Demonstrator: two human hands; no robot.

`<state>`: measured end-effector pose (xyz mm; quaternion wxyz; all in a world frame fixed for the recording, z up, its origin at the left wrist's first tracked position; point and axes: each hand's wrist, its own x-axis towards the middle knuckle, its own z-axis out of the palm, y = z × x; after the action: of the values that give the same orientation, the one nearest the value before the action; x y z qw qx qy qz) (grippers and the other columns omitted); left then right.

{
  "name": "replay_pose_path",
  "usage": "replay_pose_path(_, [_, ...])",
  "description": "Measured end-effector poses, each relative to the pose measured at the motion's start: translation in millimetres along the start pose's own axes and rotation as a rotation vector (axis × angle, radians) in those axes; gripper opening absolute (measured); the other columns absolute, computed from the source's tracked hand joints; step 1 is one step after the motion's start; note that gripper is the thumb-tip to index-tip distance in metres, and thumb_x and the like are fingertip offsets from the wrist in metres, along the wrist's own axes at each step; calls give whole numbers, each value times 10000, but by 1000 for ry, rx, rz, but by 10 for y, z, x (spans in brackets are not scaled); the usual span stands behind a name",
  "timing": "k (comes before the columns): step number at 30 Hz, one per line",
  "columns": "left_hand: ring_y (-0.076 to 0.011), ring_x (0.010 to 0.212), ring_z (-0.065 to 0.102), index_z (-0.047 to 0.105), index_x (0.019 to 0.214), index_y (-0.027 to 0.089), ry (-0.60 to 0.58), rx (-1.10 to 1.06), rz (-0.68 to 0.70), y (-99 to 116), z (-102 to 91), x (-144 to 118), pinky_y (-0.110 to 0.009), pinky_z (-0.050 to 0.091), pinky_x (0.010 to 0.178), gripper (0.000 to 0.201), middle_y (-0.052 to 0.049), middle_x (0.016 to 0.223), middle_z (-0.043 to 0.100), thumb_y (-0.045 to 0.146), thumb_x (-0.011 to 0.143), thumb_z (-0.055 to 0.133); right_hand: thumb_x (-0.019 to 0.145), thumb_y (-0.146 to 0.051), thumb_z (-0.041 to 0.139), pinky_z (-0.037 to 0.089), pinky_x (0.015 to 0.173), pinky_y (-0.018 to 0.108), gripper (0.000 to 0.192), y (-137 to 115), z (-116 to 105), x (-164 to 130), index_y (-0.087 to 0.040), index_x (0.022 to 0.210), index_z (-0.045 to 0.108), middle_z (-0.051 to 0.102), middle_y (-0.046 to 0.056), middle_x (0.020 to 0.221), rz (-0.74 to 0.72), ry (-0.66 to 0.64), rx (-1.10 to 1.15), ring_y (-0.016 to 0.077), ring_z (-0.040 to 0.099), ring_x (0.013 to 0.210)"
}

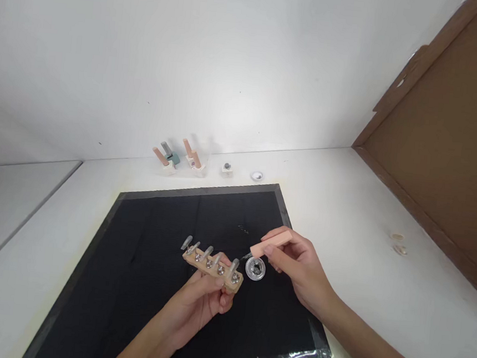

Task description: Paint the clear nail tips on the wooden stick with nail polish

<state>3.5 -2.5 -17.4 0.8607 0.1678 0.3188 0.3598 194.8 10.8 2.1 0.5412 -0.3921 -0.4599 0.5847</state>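
On a clear-white bottle (198, 171) at the back, what looks like a small printed label is showing, too small and soft to read. It is standing among peach-capped bottles and a squat green one (175, 158) with a grey stick-like cap. A square, pale, uncapped bottle (227, 173) and a shallow round white lid (255, 175) are sitting to their right.

Over the dull black mat (152, 260), edged with grey tape (204, 191), the left hand (206, 304) is pinching a pale wooden bar (202, 266) between thumb and curled fingers. Five glossy, translucent nail tips (207, 253) are slanting up from its round silver metal mounts (235, 278).

The right hand (298, 262) is pinching a smooth, flat-sided peach handle (272, 243) with thumb and fingers; its thin brush (247, 256) is ending just beside the nearest nail tip. A clear round dish (248, 269) is showing below the brush, holding something grey.
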Motion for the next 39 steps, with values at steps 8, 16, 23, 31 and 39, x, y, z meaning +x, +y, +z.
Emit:
replay_pose_path(8, [-61,516,470,549,851,161,9,8,-13,12,7,-21,-197,333,522,212,11,641,557,156,682,677,764,-274,674,342,463,208,80,5,9,-13,-198,764,651,557,-28,639,26,-51,-15,78,424,499])
replay_pose_path(16, [-59,502,471,576,865,137,-3,-122,-25,9,-8,-21,-177,325,482,179,3,630,553,101,696,621,837,-236,583,349,460,219,65,-61,-79,24,-234,896,610,551,-4,855,-220,337,-104,68,409,502])
replay_pose_path(23, [-54,459,446,610,792,106,-48,-221,-76,43,15,-33,-156,302,430,112,4,560,533,90,681,601,793,-84,536,420,575,282,257,-80,18,-151,-233,1002,553,524,14,814,-387,-103,-233,134,494,642])
replay_pose_path(31, [-53,427,455,641,766,111,-98,-286,-167,75,8,-82,-140,286,401,119,1,520,529,88,660,591,753,-48,532,435,518,310,326,-116,118,-161,-184,1048,550,545,29,713,-765,-214,-430,170,508,626])
replay_pose_path(39, [-52,409,456,655,816,128,-165,-280,-186,69,-22,-54,-136,273,390,170,-15,533,559,97,661,591,805,-76,517,473,546,310,269,-154,161,-112,-165,1056,551,591,54,763,-832,-344,-511,162,550,645])
